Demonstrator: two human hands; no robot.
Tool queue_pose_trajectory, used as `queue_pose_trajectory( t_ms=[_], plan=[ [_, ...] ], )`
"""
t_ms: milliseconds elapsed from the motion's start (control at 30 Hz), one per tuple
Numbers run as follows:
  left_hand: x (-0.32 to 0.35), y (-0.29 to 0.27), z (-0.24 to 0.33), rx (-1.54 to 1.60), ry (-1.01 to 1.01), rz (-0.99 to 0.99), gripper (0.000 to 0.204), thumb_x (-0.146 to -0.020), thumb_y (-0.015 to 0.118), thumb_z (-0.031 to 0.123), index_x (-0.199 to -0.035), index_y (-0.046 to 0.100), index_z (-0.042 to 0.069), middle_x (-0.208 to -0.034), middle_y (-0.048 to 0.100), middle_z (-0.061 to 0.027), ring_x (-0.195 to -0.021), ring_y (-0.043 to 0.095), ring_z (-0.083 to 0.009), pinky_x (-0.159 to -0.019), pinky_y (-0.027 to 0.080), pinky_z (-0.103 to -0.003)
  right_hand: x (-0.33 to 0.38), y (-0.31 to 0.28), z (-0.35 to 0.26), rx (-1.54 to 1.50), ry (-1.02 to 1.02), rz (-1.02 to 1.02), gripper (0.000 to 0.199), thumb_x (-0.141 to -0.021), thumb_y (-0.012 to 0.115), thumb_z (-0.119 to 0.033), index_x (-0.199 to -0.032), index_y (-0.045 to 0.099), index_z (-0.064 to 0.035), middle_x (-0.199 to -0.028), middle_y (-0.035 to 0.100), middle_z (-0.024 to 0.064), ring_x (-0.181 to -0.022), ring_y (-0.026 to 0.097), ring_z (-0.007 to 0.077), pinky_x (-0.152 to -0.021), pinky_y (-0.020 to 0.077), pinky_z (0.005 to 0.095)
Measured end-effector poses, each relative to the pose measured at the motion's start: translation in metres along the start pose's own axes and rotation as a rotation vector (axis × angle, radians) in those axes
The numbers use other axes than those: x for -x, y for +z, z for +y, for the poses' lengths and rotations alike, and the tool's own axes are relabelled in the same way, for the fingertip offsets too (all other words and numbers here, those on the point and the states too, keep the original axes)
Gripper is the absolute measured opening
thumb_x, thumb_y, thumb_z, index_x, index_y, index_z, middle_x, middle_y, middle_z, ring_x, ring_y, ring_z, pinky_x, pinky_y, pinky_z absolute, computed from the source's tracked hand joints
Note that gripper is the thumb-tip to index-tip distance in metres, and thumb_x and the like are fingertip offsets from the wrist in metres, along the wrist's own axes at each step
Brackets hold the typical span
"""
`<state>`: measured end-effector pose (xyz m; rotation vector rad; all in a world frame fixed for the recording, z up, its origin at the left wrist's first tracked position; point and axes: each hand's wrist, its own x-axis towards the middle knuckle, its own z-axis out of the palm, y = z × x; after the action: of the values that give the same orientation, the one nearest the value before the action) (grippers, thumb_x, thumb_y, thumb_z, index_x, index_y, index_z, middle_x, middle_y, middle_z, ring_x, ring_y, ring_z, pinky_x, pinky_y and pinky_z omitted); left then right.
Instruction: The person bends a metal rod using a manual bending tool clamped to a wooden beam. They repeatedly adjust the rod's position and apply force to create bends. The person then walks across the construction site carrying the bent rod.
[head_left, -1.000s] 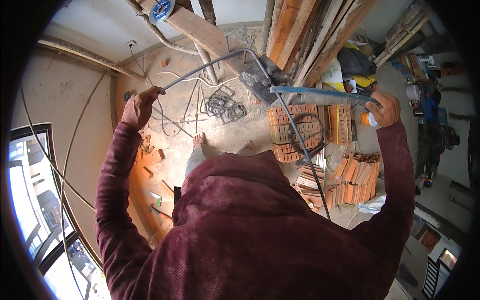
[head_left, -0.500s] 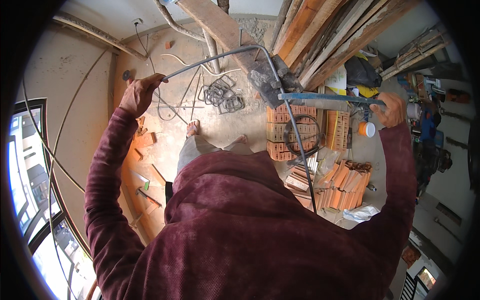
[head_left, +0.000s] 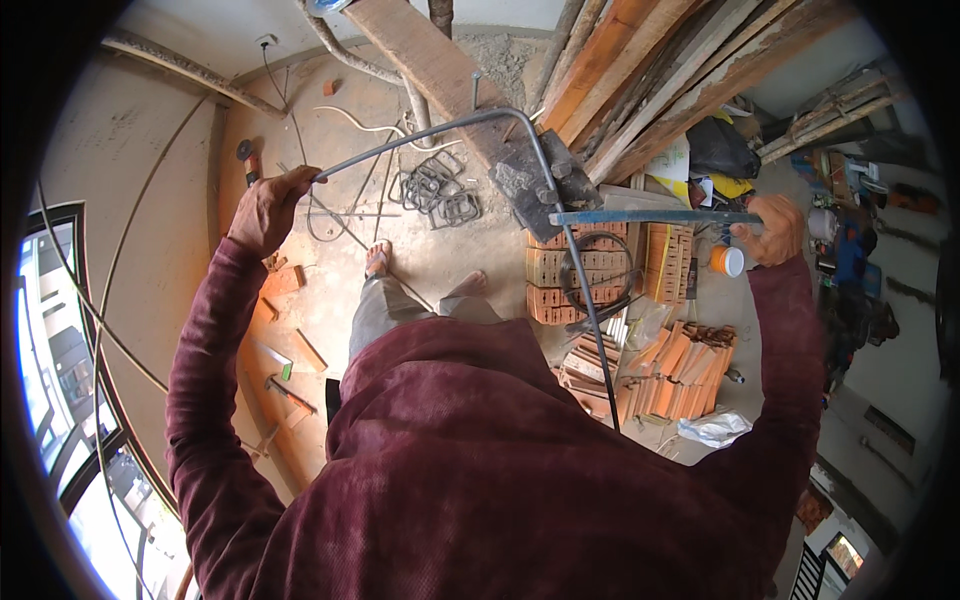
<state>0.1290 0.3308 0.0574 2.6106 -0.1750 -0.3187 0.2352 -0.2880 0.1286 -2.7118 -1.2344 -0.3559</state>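
My left hand [head_left: 268, 212] is closed around one end of a long grey metal rod [head_left: 420, 134]. The rod runs right, turns a sharp corner over a dusty dark block [head_left: 523, 183] on a wooden plank [head_left: 425, 55], then slants down toward my body. A pin [head_left: 476, 90] stands up from the plank near the corner. At the right, my right hand [head_left: 775, 232] grips the end of a blue metal bar [head_left: 650, 217]. The bar's other end meets the rod just past the corner; how it engages there I cannot tell.
Bent wire frames [head_left: 437, 190] lie on the floor beyond my feet. Right of them sit stacked orange bricks [head_left: 560, 305] and a coil of dark wire [head_left: 607, 262]. Long timbers [head_left: 625, 60] lean at the back right. A hammer [head_left: 290, 395] lies at left, near the wall.
The rod, block and plank sit slightly lower in the picture. The blue bar has turned from a slight slope to nearly level. Both hands keep their holds.
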Motion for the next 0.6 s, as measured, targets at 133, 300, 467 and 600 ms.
queue_pose_trajectory(
  t_ms=[133,300,467,600],
  plan=[
    [-0.001,0.000,-0.002,0.010,-0.022,-0.009,0.022,-0.092,0.048,0.011,-0.109,0.062,0.007,-0.091,0.067,-0.0171,-0.087,0.065,-0.0332,-0.073,0.050,-0.039,0.000,-0.001,-0.005,-0.033,0.013,-0.015,0.060,-0.077,0.064,-0.058,-0.059,0.050,-0.0023,-0.054,0.049,0.0130,-0.049,0.049,0.0328,-0.048,0.0371,0.0409],
    [-0.002,0.010,-0.012,0.059,0.090,0.093,0.021,-0.091,0.047,0.010,-0.106,0.061,0.006,-0.065,0.051,-0.0126,-0.056,0.055,-0.0239,-0.057,0.043,-0.033,-0.001,0.007,0.001,-0.024,0.022,-0.026,0.059,-0.074,0.067,-0.057,-0.058,0.049,-0.0033,-0.054,0.049,0.0117,-0.051,0.049,0.0317,-0.052,0.0381,0.0409],
    [-0.002,0.007,-0.008,0.087,0.019,0.036,0.021,-0.093,0.048,0.013,-0.108,0.062,0.007,-0.081,0.061,-0.0167,-0.076,0.061,-0.0311,-0.068,0.047,-0.036,-0.014,0.020,0.006,-0.003,0.002,-0.019,0.050,-0.069,0.074,-0.048,-0.061,0.050,-0.0050,-0.056,0.050,0.0111,-0.056,0.051,0.0306,-0.063,0.0386,0.0397],
    [-0.002,0.004,-0.007,0.075,-0.004,-0.005,0.022,-0.094,0.048,0.014,-0.109,0.062,0.008,-0.090,0.066,-0.0186,-0.088,0.064,-0.0349,-0.074,0.050,-0.037,-0.023,0.030,0.012,0.014,0.032,-0.063,0.039,-0.066,0.078,-0.034,-0.063,0.050,-0.0066,-0.059,0.051,0.0105,-0.060,0.051,0.0299,-0.067,0.0373,0.0383]
  ],
)
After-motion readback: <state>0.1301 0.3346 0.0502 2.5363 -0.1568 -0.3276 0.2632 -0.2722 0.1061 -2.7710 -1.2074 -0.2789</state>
